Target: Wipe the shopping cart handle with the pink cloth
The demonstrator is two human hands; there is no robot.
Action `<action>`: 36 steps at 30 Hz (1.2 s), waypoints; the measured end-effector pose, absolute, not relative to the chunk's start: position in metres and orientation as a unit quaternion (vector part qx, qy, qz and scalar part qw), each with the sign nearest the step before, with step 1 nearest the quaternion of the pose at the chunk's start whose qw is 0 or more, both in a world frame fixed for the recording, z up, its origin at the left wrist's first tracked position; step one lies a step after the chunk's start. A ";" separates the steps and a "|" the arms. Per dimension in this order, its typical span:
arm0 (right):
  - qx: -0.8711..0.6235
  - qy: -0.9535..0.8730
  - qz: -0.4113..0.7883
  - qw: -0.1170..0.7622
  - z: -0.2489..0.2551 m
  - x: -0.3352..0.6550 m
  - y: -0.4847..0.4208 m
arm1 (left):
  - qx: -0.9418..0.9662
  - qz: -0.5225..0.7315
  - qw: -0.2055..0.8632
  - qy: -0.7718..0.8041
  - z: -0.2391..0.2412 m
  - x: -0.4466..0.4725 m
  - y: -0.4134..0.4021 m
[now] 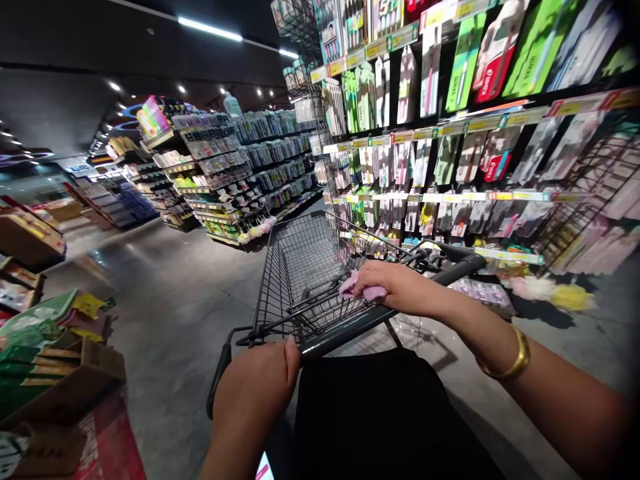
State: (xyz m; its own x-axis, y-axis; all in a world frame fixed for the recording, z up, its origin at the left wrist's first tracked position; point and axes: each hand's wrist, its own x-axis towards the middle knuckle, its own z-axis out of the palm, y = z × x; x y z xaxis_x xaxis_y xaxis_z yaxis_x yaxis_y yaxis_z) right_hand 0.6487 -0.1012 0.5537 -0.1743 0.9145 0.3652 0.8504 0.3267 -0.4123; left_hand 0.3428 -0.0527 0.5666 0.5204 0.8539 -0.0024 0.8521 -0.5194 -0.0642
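Observation:
In front of me stands a dark wire shopping cart [280, 267], its basket showing bare mesh. My left hand [257, 380] is wrapped round the left end of the cart's black handlebar [345, 330]. Over the right part of the bar, my right hand [395, 285] is closed on a pink cloth [350, 287], which bunches out from under its fingers. A gold bangle [517, 353] circles my right wrist. The palm sides of both hands are hidden.
Close on the right rises a shelf rack [420, 137] hung with packaged goods. More stocked shelves [215, 173] stand ahead on the left. Boxes of goods [95, 373] sit at the near left. Grey floor [185, 320] runs between them and the cart.

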 end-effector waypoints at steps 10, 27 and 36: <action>-0.737 -0.533 -0.164 0.382 0.535 0.667 -0.130 | -0.883 0.005 0.036 -0.468 0.562 0.347 -0.055; -0.569 -0.673 -0.142 0.451 0.509 0.551 -0.185 | -0.871 0.034 0.028 -0.489 0.565 0.350 -0.056; -0.635 -0.645 -0.116 0.409 0.528 0.559 -0.170 | -0.889 -0.007 0.051 -0.455 0.564 0.349 -0.057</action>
